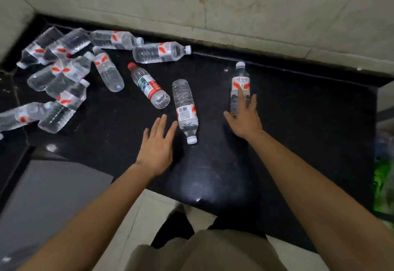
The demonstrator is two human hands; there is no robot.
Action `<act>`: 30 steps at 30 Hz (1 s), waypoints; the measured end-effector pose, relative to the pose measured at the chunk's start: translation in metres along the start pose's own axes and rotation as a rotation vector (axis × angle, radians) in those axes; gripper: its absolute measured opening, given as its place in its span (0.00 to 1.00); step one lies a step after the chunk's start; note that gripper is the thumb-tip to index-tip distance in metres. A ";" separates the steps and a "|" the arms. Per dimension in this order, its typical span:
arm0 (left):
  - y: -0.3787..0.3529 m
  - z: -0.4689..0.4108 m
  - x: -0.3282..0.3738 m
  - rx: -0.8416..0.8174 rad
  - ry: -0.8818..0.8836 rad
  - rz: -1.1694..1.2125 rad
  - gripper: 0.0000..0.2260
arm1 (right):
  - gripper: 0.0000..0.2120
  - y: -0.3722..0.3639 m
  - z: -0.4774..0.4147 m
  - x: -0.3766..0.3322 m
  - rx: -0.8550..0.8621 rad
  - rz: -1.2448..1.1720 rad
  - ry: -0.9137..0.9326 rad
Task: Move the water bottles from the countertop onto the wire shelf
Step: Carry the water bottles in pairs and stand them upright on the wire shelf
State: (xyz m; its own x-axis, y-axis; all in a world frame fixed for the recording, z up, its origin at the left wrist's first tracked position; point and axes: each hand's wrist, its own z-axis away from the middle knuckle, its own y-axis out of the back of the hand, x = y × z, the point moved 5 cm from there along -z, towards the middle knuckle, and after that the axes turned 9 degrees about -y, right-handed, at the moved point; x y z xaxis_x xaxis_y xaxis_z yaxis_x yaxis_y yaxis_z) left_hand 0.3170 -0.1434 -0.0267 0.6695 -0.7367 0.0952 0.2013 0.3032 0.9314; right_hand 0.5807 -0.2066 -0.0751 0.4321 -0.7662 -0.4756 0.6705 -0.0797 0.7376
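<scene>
on the black desk (pixel 298 121), the left grip (pixel 156 144) is spread open just beside the near bottle (pixel 185 108); the right grip (pixel 245 117), fingers straight and holding nothing, overlaps the far bottle (pixel 240 82).

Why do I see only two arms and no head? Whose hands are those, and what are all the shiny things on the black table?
The camera sits on the person's head and looks down. So you see what they see: their own two arms reaching out. This is the only picture.

The left hand and the right hand are both open and hold nothing. The black surface is a countertop. The shiny things are plastic water bottles. A heap of bottles lies at the left. Nearer the middle is a red-capped bottle. A white-capped bottle lies just beside the left hand. The right hand's fingers reach over the far right bottle; I cannot tell if they touch it.
</scene>
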 end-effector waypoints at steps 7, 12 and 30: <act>-0.002 -0.082 0.006 -0.130 -0.442 -0.445 0.42 | 0.53 -0.011 0.024 0.009 0.080 -0.054 -0.162; -0.004 -0.120 0.004 -0.179 -0.729 -0.379 0.34 | 0.66 -0.032 0.052 0.020 -0.145 0.185 -0.390; 0.067 -0.080 -0.048 0.041 0.032 1.580 0.14 | 0.46 -0.017 0.065 -0.007 0.224 -0.285 -0.376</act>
State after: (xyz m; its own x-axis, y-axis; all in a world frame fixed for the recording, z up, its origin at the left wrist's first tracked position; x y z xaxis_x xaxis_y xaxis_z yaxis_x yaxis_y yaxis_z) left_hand 0.3557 -0.0393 0.0033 0.1906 0.3064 0.9326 -0.7038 0.7049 -0.0878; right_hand 0.5266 -0.2414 -0.0530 -0.0229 -0.8672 -0.4974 0.5664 -0.4213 0.7083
